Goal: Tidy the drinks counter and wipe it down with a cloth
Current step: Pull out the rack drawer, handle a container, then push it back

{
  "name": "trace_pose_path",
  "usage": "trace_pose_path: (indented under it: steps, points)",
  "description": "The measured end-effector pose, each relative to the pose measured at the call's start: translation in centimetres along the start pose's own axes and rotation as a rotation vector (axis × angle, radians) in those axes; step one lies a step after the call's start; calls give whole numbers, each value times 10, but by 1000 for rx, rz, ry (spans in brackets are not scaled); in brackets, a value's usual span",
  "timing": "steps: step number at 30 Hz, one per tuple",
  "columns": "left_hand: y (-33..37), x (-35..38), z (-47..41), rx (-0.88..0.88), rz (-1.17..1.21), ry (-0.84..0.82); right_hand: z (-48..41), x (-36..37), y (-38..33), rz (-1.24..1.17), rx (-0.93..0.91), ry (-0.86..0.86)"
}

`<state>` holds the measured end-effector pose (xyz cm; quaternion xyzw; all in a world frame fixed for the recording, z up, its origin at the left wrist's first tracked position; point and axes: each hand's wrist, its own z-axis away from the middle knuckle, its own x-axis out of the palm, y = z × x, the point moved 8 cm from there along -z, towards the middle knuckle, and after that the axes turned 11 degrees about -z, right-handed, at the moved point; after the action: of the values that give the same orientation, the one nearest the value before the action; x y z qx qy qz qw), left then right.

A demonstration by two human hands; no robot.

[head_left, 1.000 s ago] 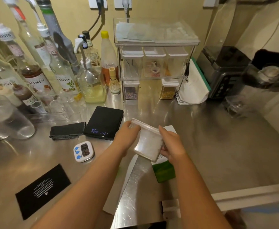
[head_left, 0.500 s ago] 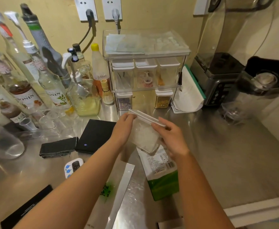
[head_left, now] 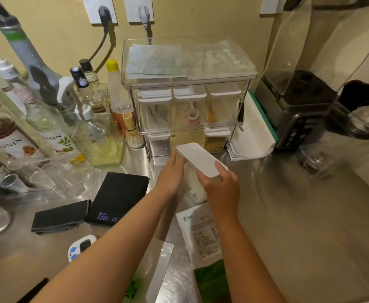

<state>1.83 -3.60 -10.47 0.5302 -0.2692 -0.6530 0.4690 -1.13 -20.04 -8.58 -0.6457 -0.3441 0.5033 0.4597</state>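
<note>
Above table [head_left: 299, 215], before rack [head_left: 190, 88]: white-lidded box [head_left: 201, 159].
Left hand [head_left: 171, 171]: grips box's far end.
Right hand [head_left: 220, 189]: grips near end.

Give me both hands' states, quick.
Left hand: holds the white-lidded container by its left side.
Right hand: grips the same container's near end, thumb on top.

We see two arms, uncovered along all that shows of them: the left arm [head_left: 113, 248] and the right arm [head_left: 244, 259] are both sleeveless from the lower edge up to the wrists. The left hand [head_left: 171, 171] and the right hand [head_left: 223, 189] are bare as well. The forearms look smooth and the wrists slim. The nails are too blurred for us to tell.
</note>
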Motion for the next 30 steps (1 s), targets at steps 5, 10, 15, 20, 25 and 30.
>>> trace_pose_path:
  steps: [5, 10, 15, 20, 25, 30]
  points:
    - [-5, 0, -18, -47, -11, 8, 3, 17, 10, -15, 55, 4]
    - [2, 3, -25, -6, -61, -24, 0, 36, 14, -24, 45, 95]
    - [-2, 7, -35, 3, -103, -34, -10, 52, 13, -19, 52, 99]
    - [-9, -1, -53, 29, -13, -62, -18, 66, 8, 149, -82, 12]
    - [-6, -4, -66, 59, 40, -78, -31, 72, 10, 230, -105, -62]
    - [-13, -4, -62, -73, 5, 42, -44, 79, 5, 260, -113, -54]
